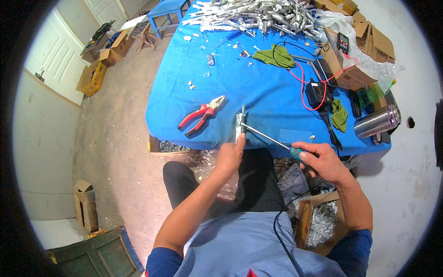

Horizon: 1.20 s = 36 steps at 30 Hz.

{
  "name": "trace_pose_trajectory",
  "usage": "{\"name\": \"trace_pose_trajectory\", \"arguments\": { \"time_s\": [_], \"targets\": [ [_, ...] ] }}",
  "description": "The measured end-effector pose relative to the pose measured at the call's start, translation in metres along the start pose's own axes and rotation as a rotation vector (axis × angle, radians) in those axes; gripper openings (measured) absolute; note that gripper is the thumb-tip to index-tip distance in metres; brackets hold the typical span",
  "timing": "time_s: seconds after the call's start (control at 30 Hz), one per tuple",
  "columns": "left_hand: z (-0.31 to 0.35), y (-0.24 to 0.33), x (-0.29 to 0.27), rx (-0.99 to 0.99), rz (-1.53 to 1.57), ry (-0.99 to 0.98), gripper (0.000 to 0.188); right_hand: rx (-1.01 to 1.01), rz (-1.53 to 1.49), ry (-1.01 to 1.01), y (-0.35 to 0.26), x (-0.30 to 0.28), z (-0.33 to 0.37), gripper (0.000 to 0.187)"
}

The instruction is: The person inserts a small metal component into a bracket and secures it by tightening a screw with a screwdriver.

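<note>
At the near edge of the blue-covered table, my left hand is closed on a small narrow metal-and-white part, thumb along its lower end. The part's exact kind cannot be made out. My right hand grips the teal handle of a screwdriver. Its long shaft slants up to the left, and the tip touches or nearly touches the right side of the part. Left of the part lie pliers with red and black handles, jaws pointing away to the right.
A heap of similar long metal parts covers the table's far end. Green cloths, a black power adapter with red wires and a steel flask lie to the right. Open cardboard boxes stand below and beside the table.
</note>
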<state>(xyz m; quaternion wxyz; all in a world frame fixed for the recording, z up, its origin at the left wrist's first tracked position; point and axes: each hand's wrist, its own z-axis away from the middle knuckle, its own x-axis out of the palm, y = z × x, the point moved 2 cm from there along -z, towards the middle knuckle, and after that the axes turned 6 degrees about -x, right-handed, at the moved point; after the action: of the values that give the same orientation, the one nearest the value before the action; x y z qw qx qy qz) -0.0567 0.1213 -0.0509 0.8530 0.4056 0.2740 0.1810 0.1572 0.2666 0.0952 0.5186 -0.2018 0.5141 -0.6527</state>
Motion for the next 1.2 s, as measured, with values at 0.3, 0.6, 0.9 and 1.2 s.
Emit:
{"name": "trace_pose_trajectory", "arguments": {
  "time_s": [0.3,0.6,0.9,1.2],
  "targets": [
    [-0.005,-0.005,0.0,0.022,0.012,0.007,0.075,0.024,0.028,0.008,-0.004,0.001,-0.002,0.035],
    [-0.009,-0.004,0.003,0.024,0.083,-0.009,0.074,-0.148,0.226,0.026,-0.011,0.003,-0.013,0.033],
    [-0.009,-0.005,0.006,-0.005,0.161,-0.022,0.078,-0.161,0.432,0.009,-0.04,0.002,-0.022,0.031],
    [0.008,0.017,0.0,-0.08,0.243,-0.025,0.078,-0.488,0.904,0.124,-0.037,0.029,-0.01,0.031]
  ]
}}
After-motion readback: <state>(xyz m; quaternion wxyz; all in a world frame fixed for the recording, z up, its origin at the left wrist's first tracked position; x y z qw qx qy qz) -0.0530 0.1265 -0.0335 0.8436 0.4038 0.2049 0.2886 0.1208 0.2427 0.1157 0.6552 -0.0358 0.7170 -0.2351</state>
